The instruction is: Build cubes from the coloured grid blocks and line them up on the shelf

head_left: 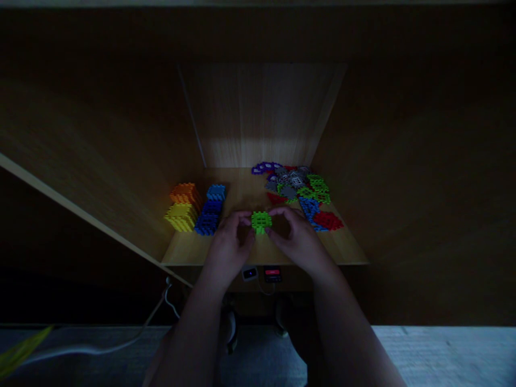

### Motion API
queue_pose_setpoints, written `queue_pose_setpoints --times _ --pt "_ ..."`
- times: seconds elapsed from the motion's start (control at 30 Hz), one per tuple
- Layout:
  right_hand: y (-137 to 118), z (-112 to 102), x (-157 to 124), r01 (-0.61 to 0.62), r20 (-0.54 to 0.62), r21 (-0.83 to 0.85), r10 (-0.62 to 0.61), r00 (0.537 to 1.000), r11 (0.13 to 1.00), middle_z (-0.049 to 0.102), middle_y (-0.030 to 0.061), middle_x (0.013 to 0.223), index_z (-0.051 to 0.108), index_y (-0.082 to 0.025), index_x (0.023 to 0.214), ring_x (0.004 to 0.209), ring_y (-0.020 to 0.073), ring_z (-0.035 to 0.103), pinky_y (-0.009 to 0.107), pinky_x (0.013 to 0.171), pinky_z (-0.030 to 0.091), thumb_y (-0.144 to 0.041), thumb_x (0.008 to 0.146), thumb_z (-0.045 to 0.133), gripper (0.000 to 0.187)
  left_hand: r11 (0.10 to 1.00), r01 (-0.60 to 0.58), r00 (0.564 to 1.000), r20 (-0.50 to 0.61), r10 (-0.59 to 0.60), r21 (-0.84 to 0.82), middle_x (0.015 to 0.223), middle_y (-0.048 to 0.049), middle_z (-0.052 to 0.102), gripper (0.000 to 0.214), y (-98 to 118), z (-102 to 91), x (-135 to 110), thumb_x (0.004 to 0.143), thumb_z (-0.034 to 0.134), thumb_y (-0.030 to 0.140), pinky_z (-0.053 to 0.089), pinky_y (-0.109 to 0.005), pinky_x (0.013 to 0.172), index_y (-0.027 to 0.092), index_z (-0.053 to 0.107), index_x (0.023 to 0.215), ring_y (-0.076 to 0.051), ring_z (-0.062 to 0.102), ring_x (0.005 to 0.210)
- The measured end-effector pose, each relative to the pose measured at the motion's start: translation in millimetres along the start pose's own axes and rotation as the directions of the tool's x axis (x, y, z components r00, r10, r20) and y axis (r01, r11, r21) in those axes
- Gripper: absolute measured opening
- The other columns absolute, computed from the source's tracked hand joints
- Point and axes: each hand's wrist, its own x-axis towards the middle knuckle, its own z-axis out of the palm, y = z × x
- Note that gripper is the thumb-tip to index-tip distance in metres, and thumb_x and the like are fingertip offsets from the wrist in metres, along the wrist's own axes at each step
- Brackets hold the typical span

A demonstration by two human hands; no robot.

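Observation:
Between my two hands, over the front of the wooden shelf, is a small bundle of bright green square interlocking tiles with notched edges. My left hand grips its left side between thumb and fingers. On the right side, my right hand pinches it the same way. To the left stand stacks of orange tiles, yellow tiles, light blue tiles and dark blue tiles. A loose pile of mixed tiles lies at the back right, with red tiles at its front.
Wooden side walls and a back panel enclose the shelf. Below its front edge lie a phone-like device with a lit red screen and a smaller white-edged device. A pale cable runs at the lower left.

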Motion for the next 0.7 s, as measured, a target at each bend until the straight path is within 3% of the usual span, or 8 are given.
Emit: queue_pose_setpoints --times 0.47,0.6,0.7 --pt "-3 -1 -1 0.036 -0.004 -0.019 -0.036 0.999 0.999 0.075 0.0056 0.126 0.065 -0.027 0.123 0.124 0.0283 0.066 0.047 0.111 0.049 -0.028 0.097 0.075 0.028 1.0 0.009 1.0 -0.005 -0.009 -0.009 0.114 -0.0041 0.076 0.036 -2 -0.7 0 0.095 0.067 0.014 0.057 -0.04 0.103 0.024 0.064 0.13 -0.022 0.073 0.11" --pt "-6 -8 1 0.052 -0.074 -0.056 -0.056 0.996 0.997 0.076 0.0064 0.124 0.067 -0.027 0.121 0.122 0.0282 0.066 0.046 0.108 0.05 -0.035 0.103 0.069 0.02 1.0 0.013 1.0 -0.016 -0.013 0.016 0.119 -0.0054 0.075 0.039 -2 -1.7 -1 0.093 0.066 0.012 0.056 -0.043 0.107 0.024 0.064 0.131 -0.024 0.072 0.115" --pt "3 -22 3 0.01 -0.165 -0.196 -0.043 0.985 0.981 0.076 0.0102 0.128 0.07 -0.024 0.122 0.123 0.0296 0.066 0.046 0.109 0.05 -0.037 0.107 0.062 0.021 0.999 0.024 1.0 -0.019 -0.024 0.032 0.12 -0.0056 0.075 0.04 -1 -2.4 -2 0.092 0.065 0.011 0.057 -0.044 0.107 0.024 0.064 0.13 -0.025 0.072 0.116"
